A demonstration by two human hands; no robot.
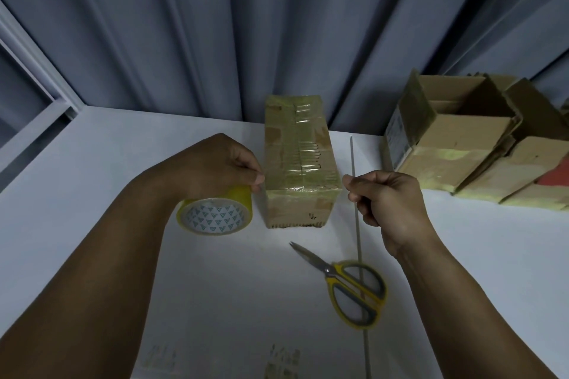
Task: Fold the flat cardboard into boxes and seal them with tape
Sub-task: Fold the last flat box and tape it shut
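Cardboard, brown and corrugated, forms the closed box (300,163) at the centre of the white table (123,163); its long axis runs away from you, its far end near the table's back edge; glossy, wrinkled clear tape bands its top, and serrated flute ends show along its near bottom edge. Your left hand (215,169) grips the tape roll (215,215) from above, fingers curled over its yellow-tinted rim, fingertips just beside the box's near left corner; the roll's core, printed with small triangles, faces you. Your right hand (385,197) hovers just beside the near right corner, fingers curled, thumb against forefinger; whether a clear tape end lies between them cannot be told. Scissors (348,283), blades closed, handles yellow and grey, lie nearer you, tips pointing toward the box, handles across a thin seam (357,224) in the tabletop. White tabletop stretches wide to your left and between box and scissors; to the right, well apart, a stack of open cartons (462,144) sits by the back edge; a pleated grey curtain (277,24) hangs close behind.
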